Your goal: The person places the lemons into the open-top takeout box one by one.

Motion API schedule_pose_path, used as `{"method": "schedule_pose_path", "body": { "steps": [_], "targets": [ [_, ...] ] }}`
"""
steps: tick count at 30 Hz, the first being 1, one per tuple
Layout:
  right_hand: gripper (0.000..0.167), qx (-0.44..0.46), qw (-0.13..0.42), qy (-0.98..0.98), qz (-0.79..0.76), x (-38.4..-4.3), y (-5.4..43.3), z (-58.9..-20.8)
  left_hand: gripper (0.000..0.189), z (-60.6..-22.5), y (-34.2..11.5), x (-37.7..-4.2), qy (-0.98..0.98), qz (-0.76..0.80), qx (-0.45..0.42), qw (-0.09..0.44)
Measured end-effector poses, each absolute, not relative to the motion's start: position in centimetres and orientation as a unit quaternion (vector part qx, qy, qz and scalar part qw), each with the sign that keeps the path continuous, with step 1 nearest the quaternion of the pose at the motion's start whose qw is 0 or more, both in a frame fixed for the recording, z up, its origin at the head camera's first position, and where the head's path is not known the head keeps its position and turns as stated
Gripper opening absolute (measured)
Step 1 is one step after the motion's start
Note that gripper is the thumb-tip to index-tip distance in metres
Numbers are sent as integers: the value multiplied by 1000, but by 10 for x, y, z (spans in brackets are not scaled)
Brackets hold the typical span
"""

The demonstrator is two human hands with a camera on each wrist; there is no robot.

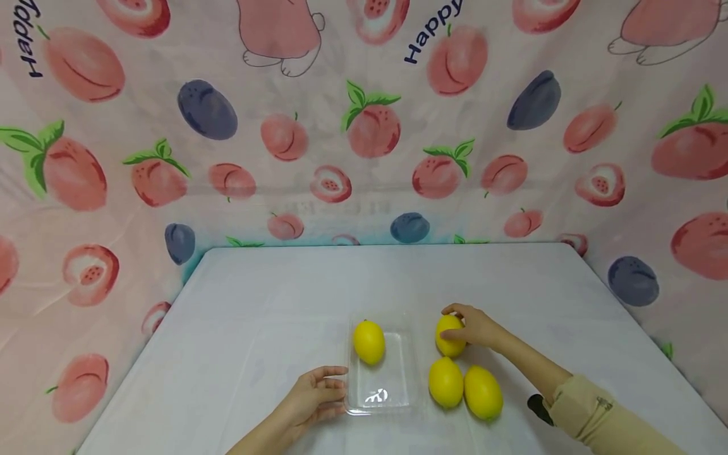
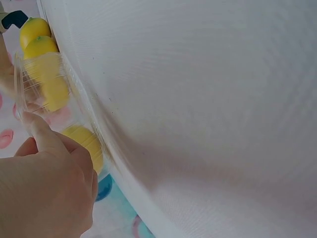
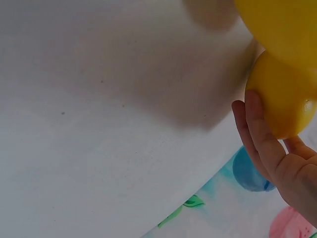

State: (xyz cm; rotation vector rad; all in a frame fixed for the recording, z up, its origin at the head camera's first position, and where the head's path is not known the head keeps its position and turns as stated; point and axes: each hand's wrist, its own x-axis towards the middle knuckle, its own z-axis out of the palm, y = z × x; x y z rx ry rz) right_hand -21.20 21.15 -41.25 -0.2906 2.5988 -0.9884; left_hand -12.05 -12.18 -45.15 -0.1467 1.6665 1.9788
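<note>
A clear plastic container [image 1: 395, 404] stands on the white table with one lemon [image 1: 369, 342] inside, toward its upper left. My left hand [image 1: 313, 399] is at the container's left side, fingers mostly extended and touching its wall. In the left wrist view the left hand [image 2: 54, 173] is beside the see-through container [image 2: 67, 69], and its thumb side reaches the rim. To the right of the container, my right hand [image 1: 471, 325] grips another lemon [image 1: 448, 335] between thumb and fingers. The right wrist view has the right hand's fingers [image 3: 262, 134] along that lemon [image 3: 280, 99].
Two more lemons, one nearer the container [image 1: 446, 383] and one farther right [image 1: 483, 392], lie just below the right hand. A dark object [image 1: 539, 409] shows by the right sleeve. Fruit-printed cloth [image 1: 330, 145] hangs behind the white table [image 1: 273, 284].
</note>
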Motion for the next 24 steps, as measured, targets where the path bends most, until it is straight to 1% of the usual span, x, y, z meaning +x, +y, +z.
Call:
{"method": "schedule_pose_path", "body": {
  "steps": [5,17,24],
  "targets": [
    [52,-105,162,915,-353,-212,214,-412,43,-450,-122,-123,613,738,-44,279],
    [53,-118,139,920,-348,-217,216,-413,45,-450,-121,-120,619,734,-60,271],
    [52,-136,115,920,-349,-212,212,-407,47,-448,-122,-119,620,734,-52,273]
  ]
}}
